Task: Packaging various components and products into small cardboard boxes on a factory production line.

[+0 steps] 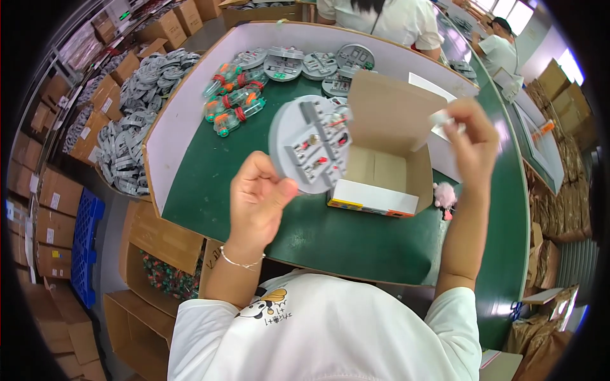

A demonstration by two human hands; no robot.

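My left hand [259, 200] pinches the rim of a round grey tray [290, 136], held tilted above the green tabletop. Small metal, red and dark parts sit in the tray's slots. An open cardboard box [373, 197] stands just right of the tray, its lid flap up and its visible inside bare brown card. Beyond the box's right side, my right hand [475, 136] is raised, smeared by motion, with its fingers closed on a small white piece [440, 118]. What exactly that piece is, I cannot make out.
Clear toy-like capsules [232, 105] with orange and green ends lie at the back left, beside several more grey trays [283, 63]. A pink fluffy trinket [445, 194] lies right of the box. A low white partition [181, 120] edges the green table [210, 190]. Other people sit beyond.
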